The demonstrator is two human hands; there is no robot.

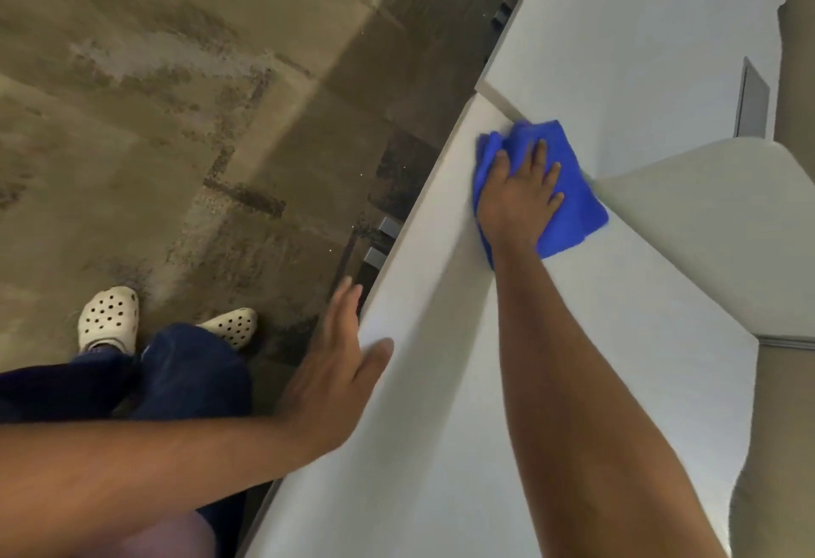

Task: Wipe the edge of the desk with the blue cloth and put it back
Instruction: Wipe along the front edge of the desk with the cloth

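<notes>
Cloth (569, 187) under right hand (518, 191), desk (441, 381) edge

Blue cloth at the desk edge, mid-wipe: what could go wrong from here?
1. The blue cloth is pinned only by the flat right hand, and part of it overhangs the desk edge; it could slip off to the floor.
2. It sits right at the seam with the adjoining desk, where a fold may snag.
</notes>
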